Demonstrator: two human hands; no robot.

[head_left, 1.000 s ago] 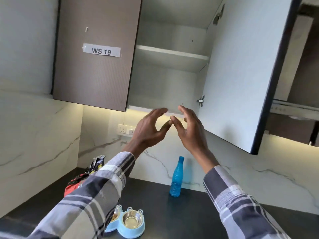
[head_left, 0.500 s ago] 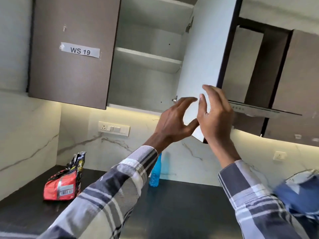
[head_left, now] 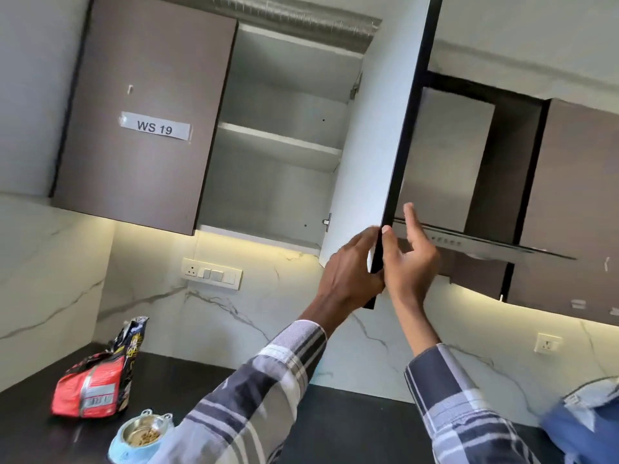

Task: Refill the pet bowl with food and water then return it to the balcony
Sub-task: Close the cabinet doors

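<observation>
Since half a second ago, the cabinet door [head_left: 375,135] edge got grasped by the left hand [head_left: 348,272]; right hand [head_left: 410,259] stays released beside it. Below-left: one food bag [head_left: 97,376], one pet bowl [head_left: 134,440].

The left sleeve [head_left: 254,406] hides half the pet bowl [head_left: 142,438]; a blurred blue-white shape [head_left: 584,420] is cut off.
</observation>
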